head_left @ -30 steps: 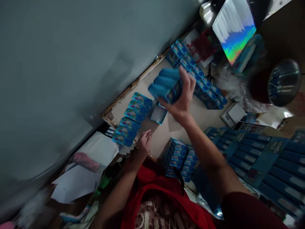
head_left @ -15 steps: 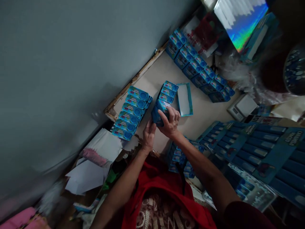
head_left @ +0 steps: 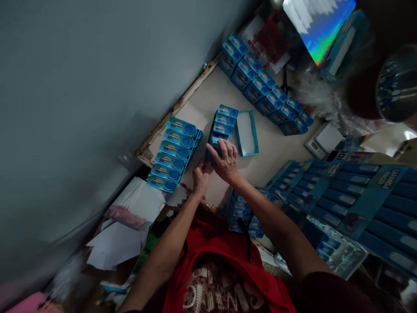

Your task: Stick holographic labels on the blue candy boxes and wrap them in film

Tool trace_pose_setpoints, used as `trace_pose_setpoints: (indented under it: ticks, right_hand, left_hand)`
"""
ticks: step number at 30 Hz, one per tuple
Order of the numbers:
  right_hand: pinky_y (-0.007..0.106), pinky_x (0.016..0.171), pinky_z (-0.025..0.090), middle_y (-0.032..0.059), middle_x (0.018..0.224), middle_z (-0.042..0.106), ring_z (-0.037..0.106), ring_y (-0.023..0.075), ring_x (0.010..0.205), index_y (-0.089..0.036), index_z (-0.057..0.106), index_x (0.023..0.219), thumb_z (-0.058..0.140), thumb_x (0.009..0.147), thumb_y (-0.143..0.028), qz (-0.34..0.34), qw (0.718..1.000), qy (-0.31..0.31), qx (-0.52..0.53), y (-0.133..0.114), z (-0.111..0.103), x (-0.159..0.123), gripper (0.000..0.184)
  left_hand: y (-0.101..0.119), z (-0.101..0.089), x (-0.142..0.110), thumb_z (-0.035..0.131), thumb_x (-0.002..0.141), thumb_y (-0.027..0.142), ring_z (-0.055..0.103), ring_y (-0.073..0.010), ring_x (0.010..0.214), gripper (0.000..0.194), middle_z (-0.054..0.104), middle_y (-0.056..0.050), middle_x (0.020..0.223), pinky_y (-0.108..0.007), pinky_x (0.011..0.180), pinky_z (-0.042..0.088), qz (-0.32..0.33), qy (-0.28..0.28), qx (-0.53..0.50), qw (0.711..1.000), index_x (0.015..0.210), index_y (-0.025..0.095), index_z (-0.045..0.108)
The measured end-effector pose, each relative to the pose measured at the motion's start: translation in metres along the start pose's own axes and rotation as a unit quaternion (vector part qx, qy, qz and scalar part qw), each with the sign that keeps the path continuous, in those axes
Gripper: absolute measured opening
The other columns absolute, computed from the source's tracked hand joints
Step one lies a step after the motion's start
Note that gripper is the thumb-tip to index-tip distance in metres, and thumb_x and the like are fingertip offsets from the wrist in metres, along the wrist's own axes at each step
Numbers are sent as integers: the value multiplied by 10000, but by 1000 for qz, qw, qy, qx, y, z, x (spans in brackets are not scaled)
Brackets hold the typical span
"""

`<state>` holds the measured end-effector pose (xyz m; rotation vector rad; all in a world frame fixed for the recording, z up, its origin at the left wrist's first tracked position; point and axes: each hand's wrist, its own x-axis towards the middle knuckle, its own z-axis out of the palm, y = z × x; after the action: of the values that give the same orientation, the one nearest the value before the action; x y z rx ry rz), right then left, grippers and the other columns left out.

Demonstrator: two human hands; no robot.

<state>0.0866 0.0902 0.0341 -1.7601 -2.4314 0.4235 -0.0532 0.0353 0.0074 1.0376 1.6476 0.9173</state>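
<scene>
A short row of small blue printed boxes [head_left: 226, 120] stands on the white tabletop, in or against a darker blue carton whose lower part is hidden. My right hand [head_left: 226, 161] is closed over the near end of this row, thumb on the left side and fingers on top. Against the same near end, low down, my left hand [head_left: 201, 176] presses with its fingers bent together; the fingertips are partly hidden. Just right of the row lies a shallow blue tray with a white inside [head_left: 250, 151]. To the left stands another line of blue boxes [head_left: 172, 149].
A double row of blue boxes [head_left: 257, 89] stands at the table's far side. A small scale [head_left: 324, 141] and large blue display packs [head_left: 345, 204] are at the right. More stacked boxes [head_left: 243, 211] stand near my body. Papers [head_left: 114, 245] lie at lower left, beside the wall.
My right hand has brought a group of blue boxes down to the table and lowered them at the row's near end. My left hand has moved up against them. The shallow tray now lies uncovered.
</scene>
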Motion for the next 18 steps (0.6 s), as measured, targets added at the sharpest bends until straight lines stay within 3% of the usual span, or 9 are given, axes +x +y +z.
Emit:
trace_pose_setpoints:
  ticks: [4, 6, 10, 13, 15, 18]
  right_hand:
    - [664, 1393, 146, 95, 1834, 305, 209, 398, 1723, -321, 392, 1743, 650, 1000, -324, -22, 1000, -20, -3, 0, -14, 19, 786]
    - [679, 1399, 42, 120, 1863, 198, 105, 400, 1744, -260, 321, 1770, 694, 976, -382, -34, 999, -38, -2, 3, -17, 27, 886]
    - [702, 1380, -46, 155, 1869, 125, 62, 401, 1747, -229, 304, 1772, 709, 977, -505, -37, 997, -67, 18, 10, -19, 36, 935]
    - [734, 1369, 5, 170, 1871, 95, 44, 419, 1745, -230, 302, 1770, 772, 929, -510, -37, 993, -95, 65, 14, -28, 38, 1004]
    - [711, 1377, 107, 147, 1876, 106, 51, 404, 1747, -250, 339, 1755, 786, 908, -423, -36, 989, -94, 112, 20, -41, 36, 974]
    - [597, 1386, 249, 96, 1846, 261, 149, 321, 1742, -275, 457, 1687, 654, 949, -268, 18, 985, -16, 173, 39, -59, 31, 764]
  left_hand:
    - [5, 2, 14, 626, 1040, 384, 709, -302, 1214, 336, 768, -186, 1230, -458, 1144, 550, -8, 38, 62, 997, 1247, 165, 774]
    - [7, 7, 21, 637, 1033, 420, 702, -313, 1232, 360, 770, -196, 1243, -462, 1151, 543, -21, 42, 57, 997, 1242, 152, 757]
    - [8, 16, 17, 521, 1081, 477, 697, -308, 1290, 454, 730, -212, 1389, -457, 1162, 539, -95, 71, -21, 993, 1343, 140, 676]
    - [1, 18, 0, 461, 1086, 400, 618, -323, 1447, 474, 626, -233, 1553, -481, 1226, 496, -114, 100, -19, 988, 1461, 140, 586]
    - [-5, 20, -7, 606, 1003, 336, 503, -366, 1562, 581, 529, -257, 1648, -545, 1301, 409, -84, 94, 59, 990, 1539, 134, 512]
    - [-9, 32, 0, 827, 853, 326, 414, -429, 1610, 834, 497, -289, 1659, -649, 1342, 305, -15, 67, 158, 985, 1579, 137, 463]
